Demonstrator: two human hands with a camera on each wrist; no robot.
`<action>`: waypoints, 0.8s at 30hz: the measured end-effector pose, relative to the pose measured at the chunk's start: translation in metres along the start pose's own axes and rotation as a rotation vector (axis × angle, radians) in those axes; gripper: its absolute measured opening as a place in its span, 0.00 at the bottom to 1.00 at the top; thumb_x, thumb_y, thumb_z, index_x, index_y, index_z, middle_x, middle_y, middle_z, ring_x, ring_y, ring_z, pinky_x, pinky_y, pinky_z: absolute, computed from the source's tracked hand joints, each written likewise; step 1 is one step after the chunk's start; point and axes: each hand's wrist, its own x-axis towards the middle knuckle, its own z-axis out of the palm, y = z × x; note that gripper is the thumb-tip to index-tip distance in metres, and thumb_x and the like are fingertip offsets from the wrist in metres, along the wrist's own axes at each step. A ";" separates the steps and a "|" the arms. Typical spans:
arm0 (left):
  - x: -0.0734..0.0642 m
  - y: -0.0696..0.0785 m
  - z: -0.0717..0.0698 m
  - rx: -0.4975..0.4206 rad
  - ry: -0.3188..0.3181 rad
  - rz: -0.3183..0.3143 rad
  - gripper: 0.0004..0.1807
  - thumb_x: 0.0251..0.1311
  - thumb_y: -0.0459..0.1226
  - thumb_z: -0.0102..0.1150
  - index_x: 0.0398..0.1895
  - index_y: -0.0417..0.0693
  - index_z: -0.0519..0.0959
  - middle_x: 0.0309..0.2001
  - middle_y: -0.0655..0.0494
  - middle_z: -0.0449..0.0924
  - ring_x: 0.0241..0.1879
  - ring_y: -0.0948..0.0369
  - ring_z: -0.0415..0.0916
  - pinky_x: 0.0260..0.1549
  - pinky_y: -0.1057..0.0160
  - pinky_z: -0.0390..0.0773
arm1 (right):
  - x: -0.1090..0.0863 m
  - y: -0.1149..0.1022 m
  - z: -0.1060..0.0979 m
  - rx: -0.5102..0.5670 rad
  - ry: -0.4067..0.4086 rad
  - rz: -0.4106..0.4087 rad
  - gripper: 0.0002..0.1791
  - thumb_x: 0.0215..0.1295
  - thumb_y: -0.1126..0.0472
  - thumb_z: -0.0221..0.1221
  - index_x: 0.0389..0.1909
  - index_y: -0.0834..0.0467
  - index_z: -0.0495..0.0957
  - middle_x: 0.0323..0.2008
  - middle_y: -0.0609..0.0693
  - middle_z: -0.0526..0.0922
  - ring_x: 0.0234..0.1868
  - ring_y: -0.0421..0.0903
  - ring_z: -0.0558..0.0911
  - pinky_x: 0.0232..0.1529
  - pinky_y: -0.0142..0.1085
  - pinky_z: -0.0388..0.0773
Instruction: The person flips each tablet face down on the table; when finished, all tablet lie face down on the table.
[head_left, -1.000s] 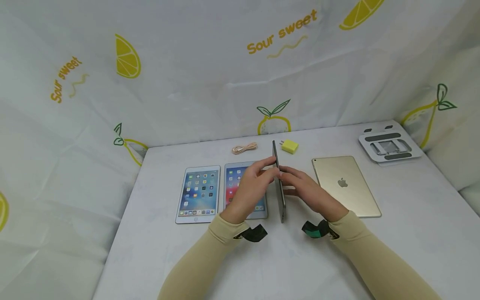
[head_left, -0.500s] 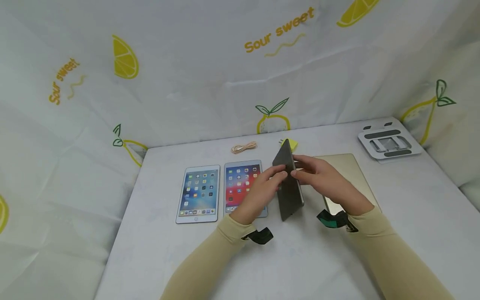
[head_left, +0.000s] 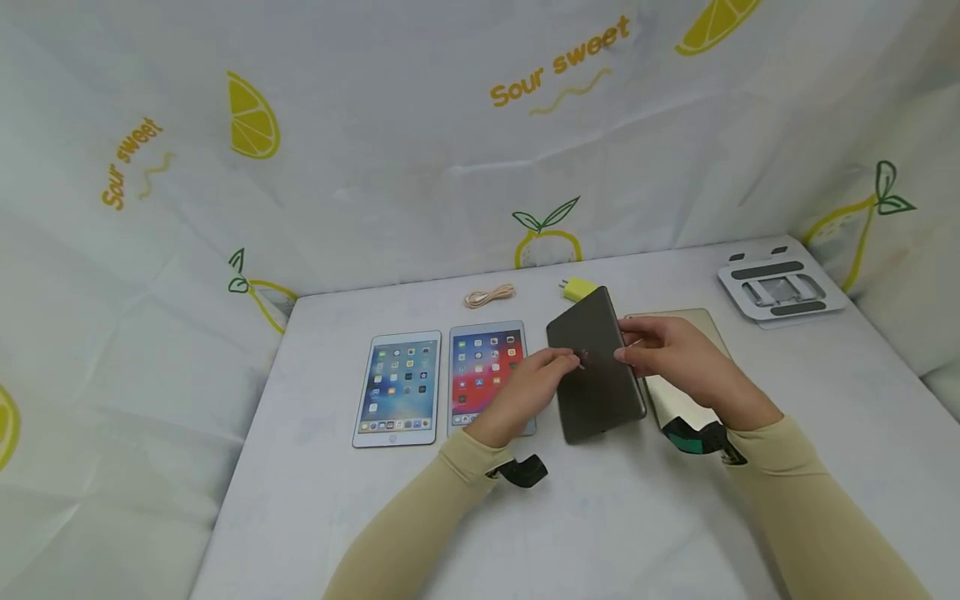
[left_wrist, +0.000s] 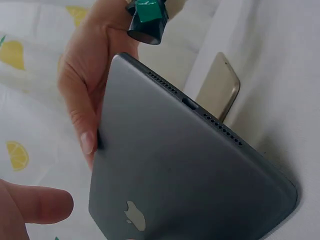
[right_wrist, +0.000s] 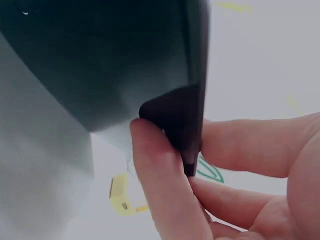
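Note:
My right hand (head_left: 678, 358) pinches the right edge of a dark grey tablet (head_left: 603, 387) between thumb and fingers. The tablet is tilted up, its back with the apple logo towards me. My left hand (head_left: 521, 392) touches that back near the logo with its fingertips. In the left wrist view the left thumb (left_wrist: 42, 205) stands apart from the tablet. The right wrist view has the dark glass side and the right fingers (right_wrist: 165, 175) on the edge. A gold tablet (head_left: 671, 400) lies partly hidden behind the right hand.
Two white-framed tablets lie screen up: the left tablet (head_left: 397, 387) and the middle tablet (head_left: 486, 367). Behind them are a coiled cable (head_left: 489, 296) and a yellow charger plug (head_left: 577, 288). A folded grey stand (head_left: 780, 287) lies at the back right.
The dark tablet has turned from edge-on so that its back now faces me. My right hand has moved right with its edge, in front of the gold tablet.

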 end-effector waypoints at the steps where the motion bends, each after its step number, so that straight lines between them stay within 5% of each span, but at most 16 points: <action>1: 0.000 0.000 0.000 0.000 -0.001 0.002 0.27 0.78 0.56 0.54 0.72 0.55 0.80 0.70 0.59 0.80 0.71 0.55 0.75 0.75 0.43 0.74 | 0.000 0.001 -0.001 -0.004 0.003 0.010 0.36 0.77 0.62 0.63 0.78 0.73 0.64 0.59 0.68 0.85 0.46 0.37 0.87 0.46 0.34 0.89; 14: -0.002 -0.001 -0.006 -0.001 0.000 -0.005 0.26 0.78 0.56 0.55 0.70 0.57 0.80 0.70 0.58 0.79 0.70 0.54 0.74 0.75 0.42 0.74 | 0.005 0.010 0.002 -0.101 0.013 0.087 0.34 0.76 0.63 0.63 0.75 0.76 0.66 0.57 0.69 0.80 0.54 0.56 0.87 0.51 0.45 0.91; 24: -0.002 0.000 -0.010 0.029 -0.004 0.001 0.26 0.78 0.57 0.54 0.71 0.58 0.80 0.70 0.59 0.80 0.71 0.53 0.75 0.74 0.41 0.75 | 0.008 0.014 0.004 -0.227 -0.005 0.181 0.41 0.76 0.50 0.64 0.74 0.77 0.67 0.61 0.69 0.80 0.56 0.59 0.82 0.53 0.47 0.85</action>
